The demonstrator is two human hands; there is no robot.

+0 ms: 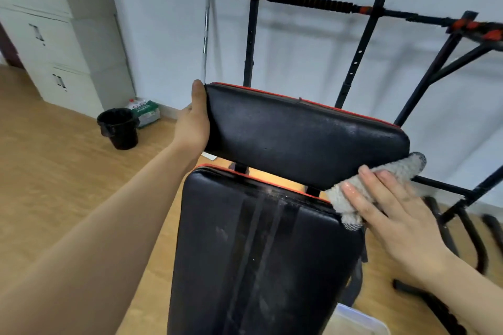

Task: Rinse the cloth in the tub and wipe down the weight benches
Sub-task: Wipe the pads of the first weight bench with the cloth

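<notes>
Wiping proceeds at the right end of the raised black padded backrest with red piping (304, 139), which serves as the reference landmark. Hazard one: the pale grey terry cloth (381, 185) sits at the lower right corner of the backrest, bunched under flat fingers and not gripped; a hard stroke past that corner is likely to let it slip off toward the floor. Hazard two: the backrest appears hinged on brackets, so pressure from the right could swing it if the bracing hand loosens. Hazard three: streaks and pale smears show on the long black seat pad (261, 266) below the backrest, and a cloth not rinsed may only spread them.

Left hand (192, 125): arm extended, palm wrapped around the left end of the backrest, thumb on top, clamped. Right hand (392, 215): fingers spread flat, pressing the cloth against the backrest corner (wet sheen on the fingertips). A translucent plastic tub (356, 319), probably the rinse tub, sits below the backrest, beside the seat pad's near right edge.
</notes>
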